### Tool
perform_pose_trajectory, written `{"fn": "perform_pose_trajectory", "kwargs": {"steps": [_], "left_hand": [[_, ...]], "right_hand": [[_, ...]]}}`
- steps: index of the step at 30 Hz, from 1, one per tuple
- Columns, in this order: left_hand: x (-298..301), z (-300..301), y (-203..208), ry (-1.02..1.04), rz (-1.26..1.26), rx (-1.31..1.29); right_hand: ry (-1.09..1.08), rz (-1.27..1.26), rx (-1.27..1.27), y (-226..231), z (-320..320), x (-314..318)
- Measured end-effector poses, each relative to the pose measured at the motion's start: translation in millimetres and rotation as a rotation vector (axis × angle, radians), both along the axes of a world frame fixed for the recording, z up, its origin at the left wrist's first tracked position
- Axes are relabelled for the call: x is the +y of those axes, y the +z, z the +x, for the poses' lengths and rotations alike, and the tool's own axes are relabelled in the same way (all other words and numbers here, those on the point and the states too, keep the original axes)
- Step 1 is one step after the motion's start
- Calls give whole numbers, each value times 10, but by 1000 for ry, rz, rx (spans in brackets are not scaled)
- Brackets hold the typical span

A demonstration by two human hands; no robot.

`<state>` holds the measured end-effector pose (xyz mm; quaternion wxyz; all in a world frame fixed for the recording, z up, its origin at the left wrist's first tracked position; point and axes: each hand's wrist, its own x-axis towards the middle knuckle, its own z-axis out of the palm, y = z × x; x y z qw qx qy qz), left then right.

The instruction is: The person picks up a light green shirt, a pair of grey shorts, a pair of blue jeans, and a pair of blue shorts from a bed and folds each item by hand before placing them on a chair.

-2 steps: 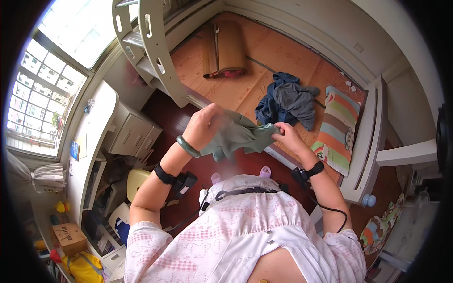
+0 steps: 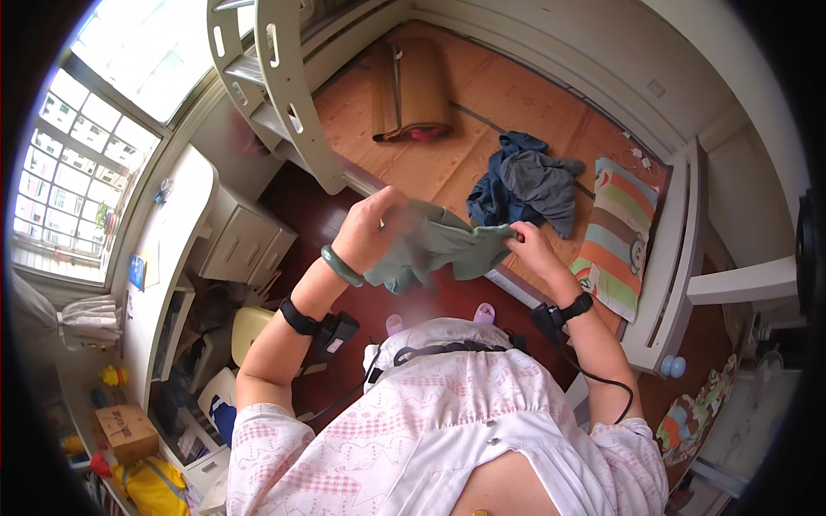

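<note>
A grey-green garment [image 2: 447, 249] hangs in the air between my two hands, over the floor beside the bed; its exact kind I cannot tell. My left hand [image 2: 375, 225], with a green bangle at the wrist, is closed on its left end. On the opposite side, my right hand [image 2: 531, 247] pinches the garment's right corner between thumb and fingers. Beyond the right hand, a crumpled heap of dark blue and grey clothes [image 2: 538, 182] lies on the bed mat. Part of the garment is blurred near the left hand.
The bed [image 2: 490, 95] carries a rolled brown mat [image 2: 413, 90] and a striped pillow [image 2: 615, 241]. A white ladder [image 2: 280, 103] rises at the far left of the bed. To my left stand a white desk [image 2: 163, 258], a drawer unit [image 2: 241, 245] and a cardboard box [image 2: 126, 433].
My right hand has shifted slightly right, and the garment is drawn a little wider between the hands. The left hand has stayed nearly in place.
</note>
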<state>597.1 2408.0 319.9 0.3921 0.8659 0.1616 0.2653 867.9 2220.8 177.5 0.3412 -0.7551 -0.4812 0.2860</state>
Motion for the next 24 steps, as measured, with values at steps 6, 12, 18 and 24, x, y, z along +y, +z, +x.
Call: {"fn": "perform_pose_trajectory", "kwargs": {"steps": [6, 12, 18, 24], "left_hand": [[55, -62, -8, -40, -43, 109], [1, 49, -174, -54, 35, 116], [-6, 176, -272, -98, 89, 127], [58, 283, -366, 101, -69, 382]], "right_hand": [[-412, 473, 654, 484, 540, 57], [-251, 722, 753, 1406, 622, 43], [-165, 875, 836, 1817, 473, 25], [-351, 884, 808, 1836, 481, -1]]}}
